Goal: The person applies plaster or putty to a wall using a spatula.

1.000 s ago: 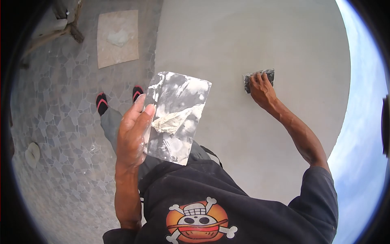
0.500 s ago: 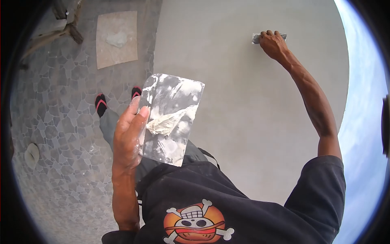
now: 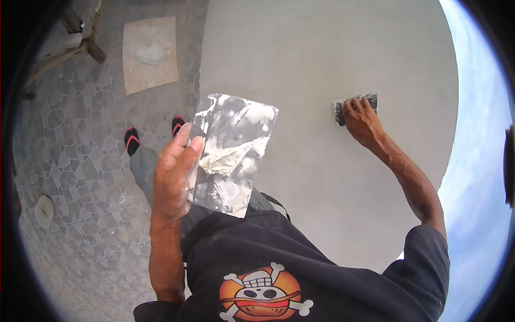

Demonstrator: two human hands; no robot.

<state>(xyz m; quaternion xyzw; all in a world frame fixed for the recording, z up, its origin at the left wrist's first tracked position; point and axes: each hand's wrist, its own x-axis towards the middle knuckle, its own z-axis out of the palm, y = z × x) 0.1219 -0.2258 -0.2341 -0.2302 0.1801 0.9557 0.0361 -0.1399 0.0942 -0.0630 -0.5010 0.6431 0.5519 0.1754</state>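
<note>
My left hand [image 3: 174, 174] grips the left edge of a flat grey board [image 3: 220, 190] smeared with white putty, thumb on its face. A thick lump of putty [image 3: 228, 160] sits around the middle of that board. Out at arm's length, my right hand [image 3: 366, 122] is closed over a dark putty blade [image 3: 339, 112] with pale smears on it. The blade lies against a smooth grey wall [image 3: 300, 177]; whether its whole edge touches cannot be made out.
On the stone-patterned floor [image 3: 80, 177] lies a beige sheet [image 3: 155, 80] with a white heap of putty [image 3: 150, 55]. Wooden pieces [image 3: 88, 48] stand at the upper left. A pale round object [image 3: 44, 212] is at the far left. Sandalled feet [image 3: 132, 140] stand beside the wall.
My right hand has drawn the putty blade down the view along the wall, closer to my body, and more of the blade's face shows. The left-hand board has shifted slightly right.
</note>
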